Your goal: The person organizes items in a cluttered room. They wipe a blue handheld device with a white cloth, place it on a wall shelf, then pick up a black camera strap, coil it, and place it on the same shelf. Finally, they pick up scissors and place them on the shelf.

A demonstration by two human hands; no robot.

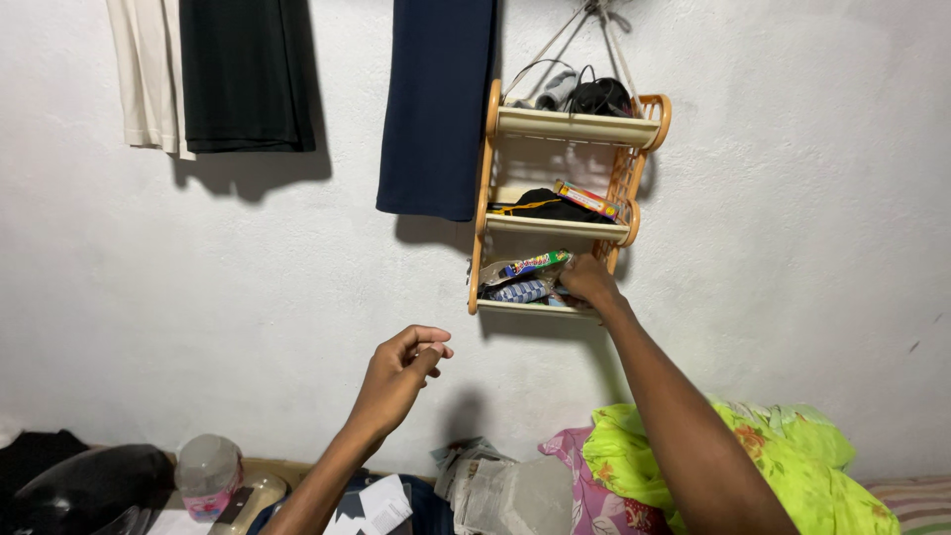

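Note:
My right hand (588, 280) reaches into the bottom tier of a cream and orange hanging wall shelf (565, 125). Its fingers sit among several small packets (523, 278) there; whether they grip one is hidden. My left hand (401, 374) hovers in the air lower and to the left, fingers loosely curled, thumb near the fingertips, nothing visible in it. The middle tier holds a dark cloth (543, 205) and a small orange box (588, 199). The top tier carries dark cables and a black object (598, 96).
A navy garment (436, 104), a black garment (247, 71) and a cream one (147, 71) hang on the white wall. Below lie a lime-green floral cloth (771, 458), a pink cloth (594, 500), papers (381, 503), a plastic jar (208, 474) and a black helmet-like object (89, 485).

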